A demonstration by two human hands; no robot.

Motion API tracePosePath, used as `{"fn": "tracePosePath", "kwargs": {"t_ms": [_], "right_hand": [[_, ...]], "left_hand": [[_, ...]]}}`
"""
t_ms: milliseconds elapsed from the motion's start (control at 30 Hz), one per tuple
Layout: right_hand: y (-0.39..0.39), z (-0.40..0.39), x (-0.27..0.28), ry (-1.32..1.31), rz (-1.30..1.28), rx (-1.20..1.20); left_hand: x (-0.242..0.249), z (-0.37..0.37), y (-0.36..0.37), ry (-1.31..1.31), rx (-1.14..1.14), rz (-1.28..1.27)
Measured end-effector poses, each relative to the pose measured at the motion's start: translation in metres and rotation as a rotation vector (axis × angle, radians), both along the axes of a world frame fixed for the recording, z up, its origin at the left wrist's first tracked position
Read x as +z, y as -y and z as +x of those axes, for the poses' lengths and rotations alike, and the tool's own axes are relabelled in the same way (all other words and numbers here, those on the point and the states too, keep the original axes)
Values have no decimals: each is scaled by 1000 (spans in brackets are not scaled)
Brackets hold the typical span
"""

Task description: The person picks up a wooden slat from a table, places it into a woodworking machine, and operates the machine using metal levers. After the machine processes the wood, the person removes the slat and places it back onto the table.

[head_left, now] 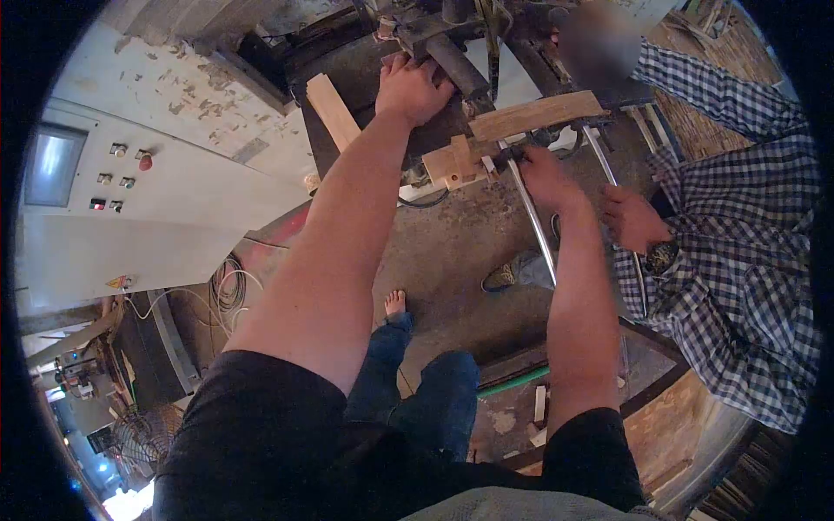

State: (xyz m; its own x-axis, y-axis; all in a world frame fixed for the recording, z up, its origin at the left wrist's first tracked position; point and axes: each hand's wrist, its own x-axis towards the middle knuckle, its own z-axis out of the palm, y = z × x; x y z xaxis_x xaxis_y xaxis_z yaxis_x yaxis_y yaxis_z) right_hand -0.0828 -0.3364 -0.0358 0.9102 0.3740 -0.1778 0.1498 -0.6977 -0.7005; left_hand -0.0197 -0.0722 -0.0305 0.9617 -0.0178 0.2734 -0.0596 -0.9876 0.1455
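My left hand (pixel 413 89) lies on the dark machine bed (pixel 360 52), fingers spread, beside a dark cylinder (pixel 458 65). A pale wooden board (pixel 333 111) rests to its left. My right hand (pixel 546 181) is closed next to a shiny metal rod (pixel 532 213); what its fingers hold is hidden. Just above it sits a long wooden piece (pixel 539 117), slightly tilted. Left of that hand, a wooden block with a round hole (pixel 453 165) sits at the machine's front edge.
At right, a person in a checked shirt (pixel 738 200) has one hand (pixel 636 217) near a second metal rod (pixel 612 169). A control cabinet (pixel 165 217) with buttons and a screen stands at left. Coiled cables (pixel 230 286) lie on the floor near my bare foot (pixel 395 302).
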Motion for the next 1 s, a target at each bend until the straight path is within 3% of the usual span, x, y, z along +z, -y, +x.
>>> {"fn": "tracePosePath", "kwargs": {"t_ms": [133,200,500,1000], "right_hand": [[-1,-5,12,-212,74,-20],[0,-4,4,-59,32,-4],[-3,-11,28,-113,16,-8],[5,-2,-12,34,101,34]], "left_hand": [[-2,0,-1,1,-5,11],[-5,1,0,47,4,0],[1,2,-2,-93,-10,66],[-3,4,-2,-67,2,44]]}}
